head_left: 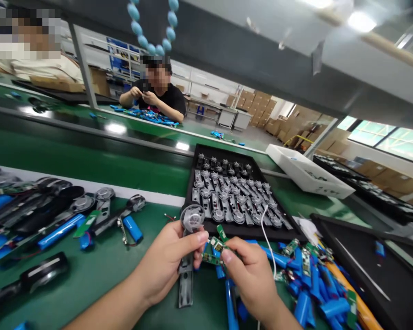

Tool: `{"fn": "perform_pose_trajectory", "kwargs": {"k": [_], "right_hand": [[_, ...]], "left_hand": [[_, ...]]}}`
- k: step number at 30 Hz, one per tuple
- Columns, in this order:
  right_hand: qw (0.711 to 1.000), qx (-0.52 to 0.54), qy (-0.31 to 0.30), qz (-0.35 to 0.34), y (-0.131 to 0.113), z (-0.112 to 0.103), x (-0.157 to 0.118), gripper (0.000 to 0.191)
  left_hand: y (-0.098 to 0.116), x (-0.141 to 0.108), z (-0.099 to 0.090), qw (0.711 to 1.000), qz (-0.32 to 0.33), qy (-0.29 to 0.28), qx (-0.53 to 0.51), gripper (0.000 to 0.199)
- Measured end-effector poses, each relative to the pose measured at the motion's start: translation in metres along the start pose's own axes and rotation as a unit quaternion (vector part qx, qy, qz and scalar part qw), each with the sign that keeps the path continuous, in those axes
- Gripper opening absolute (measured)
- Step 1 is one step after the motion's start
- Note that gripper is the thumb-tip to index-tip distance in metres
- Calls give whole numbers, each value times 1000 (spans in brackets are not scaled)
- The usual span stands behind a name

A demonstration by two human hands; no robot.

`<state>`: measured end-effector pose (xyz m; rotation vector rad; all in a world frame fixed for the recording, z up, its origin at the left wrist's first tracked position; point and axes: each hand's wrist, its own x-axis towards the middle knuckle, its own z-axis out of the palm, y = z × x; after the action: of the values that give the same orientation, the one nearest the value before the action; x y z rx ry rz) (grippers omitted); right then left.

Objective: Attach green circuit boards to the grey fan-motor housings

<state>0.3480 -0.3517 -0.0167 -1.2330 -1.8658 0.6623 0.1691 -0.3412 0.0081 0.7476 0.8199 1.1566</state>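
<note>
My left hand (158, 268) is closed around a grey plastic housing (186, 291), a narrow channel with a round head (192, 216) on top, held upright over the green bench. Close on its right, my right hand (253, 277) pinches a small green circuit board (217, 245) between thumb and fingers. The board is beside the housing's shaft; whether they touch I cannot make out. A blue cylindrical battery (231, 305) shows below my right hand; its link to the board is hidden. More blue batteries with circuit boards lie heaped (333, 308) to the right.
Ahead, a black tray (251, 231) carries rows of grey housings. At left lie black and grey housings (105, 201) and batteries (60, 233). A white bin (316, 185) and another black tray (351, 250) are at right. A white cable (269, 243) crosses the pile. Two people sit across the belt (72, 153).
</note>
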Motion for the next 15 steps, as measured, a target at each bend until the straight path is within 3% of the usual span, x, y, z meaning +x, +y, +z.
{"fn": "perform_pose_trajectory", "kwargs": {"k": [7, 15], "right_hand": [[999, -22, -14, -39, -9, -7, 2, 32], [994, -50, -1, -99, -16, -7, 0, 27]], "left_hand": [[-1, -2, 1, 996, 3, 11, 85, 21], [-7, 0, -4, 973, 42, 67, 215, 24]]}}
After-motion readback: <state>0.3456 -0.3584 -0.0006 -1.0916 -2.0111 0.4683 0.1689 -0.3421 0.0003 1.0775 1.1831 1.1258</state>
